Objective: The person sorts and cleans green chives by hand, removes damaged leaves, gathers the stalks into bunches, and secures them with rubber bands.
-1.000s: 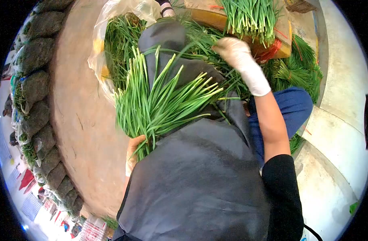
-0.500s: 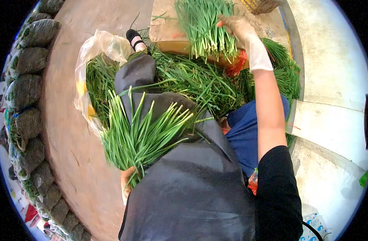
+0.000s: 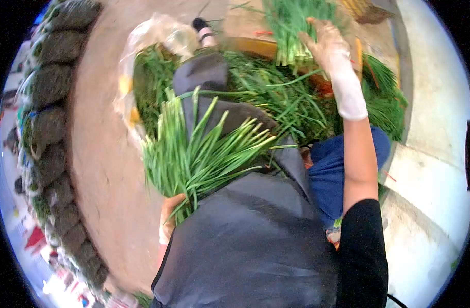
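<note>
My left hand (image 3: 172,209), in a pale glove, is closed round a bunch of garlic chives (image 3: 199,149) resting against the dark apron (image 3: 245,236) over my lap. The pale-green cut ends fan out upward and to the right. My gloved right hand (image 3: 328,46) is stretched out at the right edge of a pile of chives (image 3: 294,33), thumb and fingers apart. That pile lies on a low brown box (image 3: 250,47). Motion smears it and the right hand, so whether the fingertips touch the stems is unclear.
Loose, tangled greens (image 3: 276,97) cover the ground between my legs and the box. A clear plastic bag (image 3: 127,72) with more greens stands at left. More chives (image 3: 384,102) lie at right. Several dark packed bundles (image 3: 50,123) line the far left. Pale slabs (image 3: 425,169) run along the right.
The head view has swung, so the scene sits farther right and higher. My right hand's fingers are more spread at the pile's edge. My left hand keeps the same bunch.
</note>
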The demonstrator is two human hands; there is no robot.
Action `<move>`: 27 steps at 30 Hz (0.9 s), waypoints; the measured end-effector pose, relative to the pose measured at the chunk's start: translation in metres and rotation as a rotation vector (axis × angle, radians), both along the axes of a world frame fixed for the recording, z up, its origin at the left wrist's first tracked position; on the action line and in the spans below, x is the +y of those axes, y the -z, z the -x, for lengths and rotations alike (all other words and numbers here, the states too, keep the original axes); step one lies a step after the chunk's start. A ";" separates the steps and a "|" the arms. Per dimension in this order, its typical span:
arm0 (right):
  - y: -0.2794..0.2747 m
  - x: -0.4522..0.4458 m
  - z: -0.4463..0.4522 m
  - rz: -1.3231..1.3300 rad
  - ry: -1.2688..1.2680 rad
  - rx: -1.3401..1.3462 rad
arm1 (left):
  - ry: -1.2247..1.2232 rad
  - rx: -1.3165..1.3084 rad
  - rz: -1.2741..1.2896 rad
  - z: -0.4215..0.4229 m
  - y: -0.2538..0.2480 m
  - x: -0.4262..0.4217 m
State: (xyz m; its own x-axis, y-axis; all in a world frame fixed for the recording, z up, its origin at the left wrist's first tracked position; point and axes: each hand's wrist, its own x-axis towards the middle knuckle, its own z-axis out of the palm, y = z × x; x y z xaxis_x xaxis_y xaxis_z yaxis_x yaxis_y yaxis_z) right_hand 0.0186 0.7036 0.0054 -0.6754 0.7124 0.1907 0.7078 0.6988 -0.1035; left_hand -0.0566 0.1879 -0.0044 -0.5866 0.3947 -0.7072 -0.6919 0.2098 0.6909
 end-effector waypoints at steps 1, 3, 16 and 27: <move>0.001 -0.033 0.009 0.190 -0.250 0.248 | -0.055 -0.172 0.000 0.010 0.006 0.005; -0.003 -0.100 0.033 0.806 -0.542 0.361 | 0.019 -0.251 0.004 0.018 0.011 -0.003; 0.050 -0.073 0.008 0.368 -0.330 -0.310 | 0.303 0.027 0.074 0.042 0.014 -0.024; 0.011 -0.147 0.059 1.551 -0.639 0.328 | 1.107 1.077 0.273 0.072 -0.085 0.001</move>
